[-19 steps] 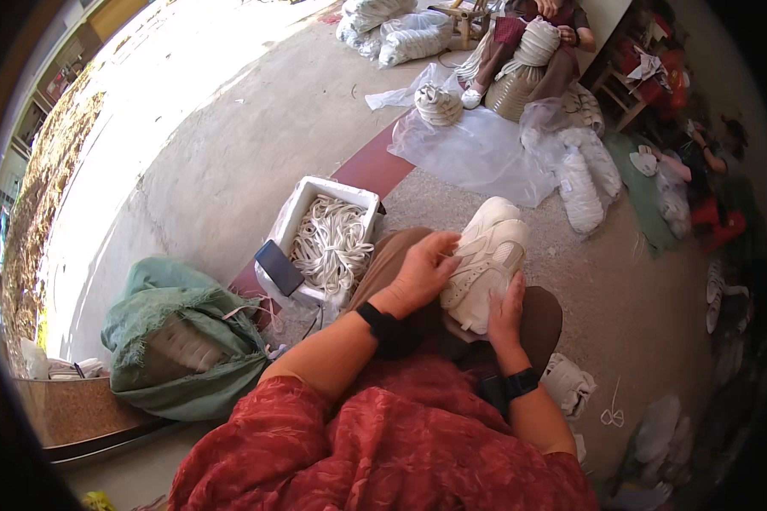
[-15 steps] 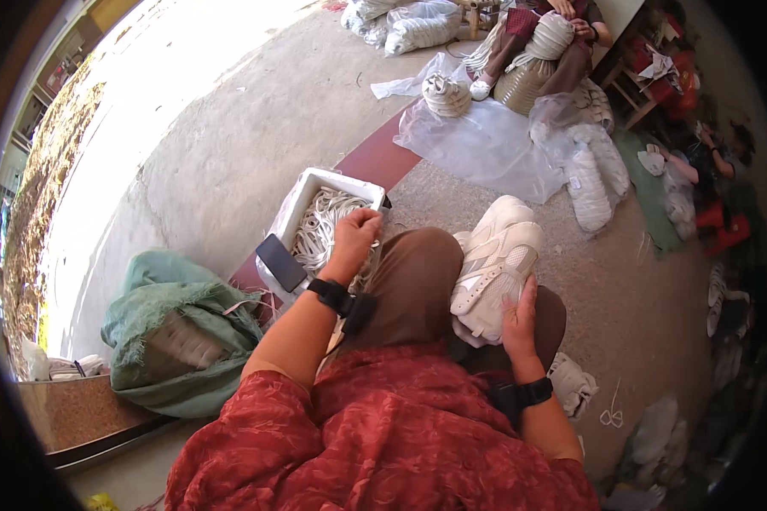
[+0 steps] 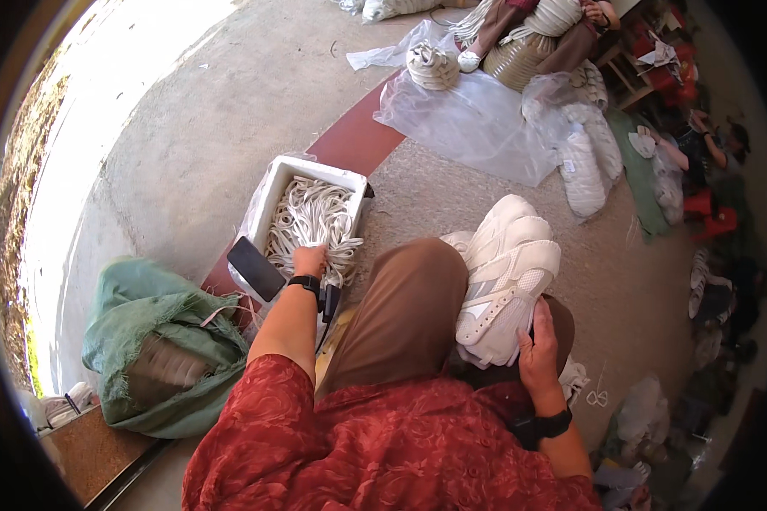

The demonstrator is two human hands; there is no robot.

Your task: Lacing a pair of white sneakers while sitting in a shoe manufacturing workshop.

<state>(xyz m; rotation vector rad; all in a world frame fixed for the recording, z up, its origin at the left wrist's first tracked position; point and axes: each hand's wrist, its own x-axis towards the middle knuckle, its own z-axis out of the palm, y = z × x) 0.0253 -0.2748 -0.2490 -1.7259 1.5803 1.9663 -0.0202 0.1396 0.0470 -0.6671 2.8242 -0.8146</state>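
My left hand (image 3: 309, 261) is down at the near side of a white foam box (image 3: 354, 180), its fingers closed among the white shoelaces (image 3: 311, 213) that fill it; the fingertips are partly hidden. Across my lap leans a stack of white shoe uppers (image 3: 507, 281), nested one over another, with grey stripes and lace holes on the top one. My right hand (image 3: 540, 347) grips this stack by its right side, the thumb near the lower end. A dark-screened phone (image 3: 256, 268) rests tilted against the box's near left corner.
To the left is a green woven sack (image 3: 162, 366). Ahead, a clear plastic sheet (image 3: 477, 128) and bagged white shoe parts (image 3: 584, 175) cover the floor. A co-worker sits beyond with bundled uppers (image 3: 520, 61); other people are at the far right. A red stripe (image 3: 349, 128) crosses the floor.
My left hand has moved from above the box's right edge down into the shoelaces. The stack stays in my right hand. The whole view has shifted slightly.
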